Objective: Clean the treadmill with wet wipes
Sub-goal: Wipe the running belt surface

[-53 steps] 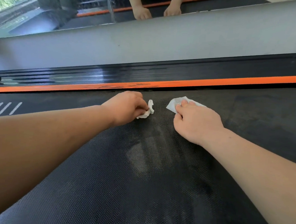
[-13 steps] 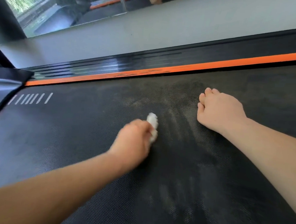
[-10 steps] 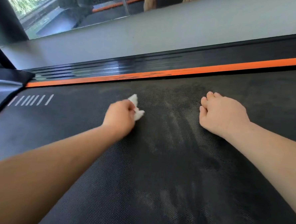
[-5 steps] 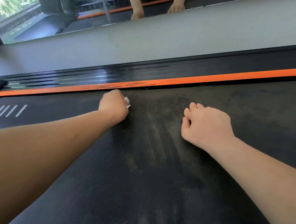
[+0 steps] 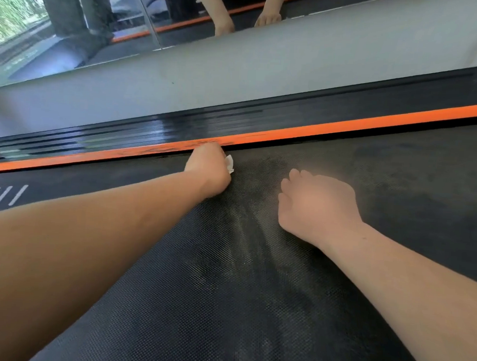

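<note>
Wipe (image 5: 229,163) bunched in your left hand (image 5: 208,168), fist on belt (image 5: 225,291) just beside orange strip (image 5: 346,125). Right hand (image 5: 317,204) rests to its right, fingers curled under; contents unclear.

One head-worn camera looked forward and down, close over the treadmill belt (image 5: 225,291). It faced the orange strip (image 5: 346,127) and the mirror (image 5: 73,39) beyond.
</note>
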`<state>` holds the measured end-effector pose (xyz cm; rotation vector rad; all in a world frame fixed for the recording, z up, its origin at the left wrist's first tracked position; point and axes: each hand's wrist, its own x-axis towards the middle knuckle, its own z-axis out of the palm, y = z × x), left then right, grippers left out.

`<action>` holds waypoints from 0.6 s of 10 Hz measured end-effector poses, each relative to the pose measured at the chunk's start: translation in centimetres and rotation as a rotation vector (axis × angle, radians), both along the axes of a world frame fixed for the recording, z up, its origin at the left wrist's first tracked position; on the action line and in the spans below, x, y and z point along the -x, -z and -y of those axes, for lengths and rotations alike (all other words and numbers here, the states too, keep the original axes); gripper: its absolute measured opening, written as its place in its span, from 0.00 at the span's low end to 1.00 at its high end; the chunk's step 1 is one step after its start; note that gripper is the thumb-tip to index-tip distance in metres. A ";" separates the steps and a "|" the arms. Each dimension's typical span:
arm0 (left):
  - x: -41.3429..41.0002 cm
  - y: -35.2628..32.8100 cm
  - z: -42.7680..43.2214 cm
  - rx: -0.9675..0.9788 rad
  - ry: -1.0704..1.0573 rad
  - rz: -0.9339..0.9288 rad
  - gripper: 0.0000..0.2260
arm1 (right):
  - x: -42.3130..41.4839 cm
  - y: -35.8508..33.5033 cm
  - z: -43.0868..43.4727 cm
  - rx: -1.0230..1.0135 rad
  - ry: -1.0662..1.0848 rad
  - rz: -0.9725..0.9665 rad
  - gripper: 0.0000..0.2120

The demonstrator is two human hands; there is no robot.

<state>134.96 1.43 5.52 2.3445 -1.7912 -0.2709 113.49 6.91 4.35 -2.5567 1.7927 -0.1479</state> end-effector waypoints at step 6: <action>2.2 -0.4 -0.3 0.032 -0.088 -0.009 0.09 | 1.5 0.1 1.2 -0.170 -0.087 0.076 0.18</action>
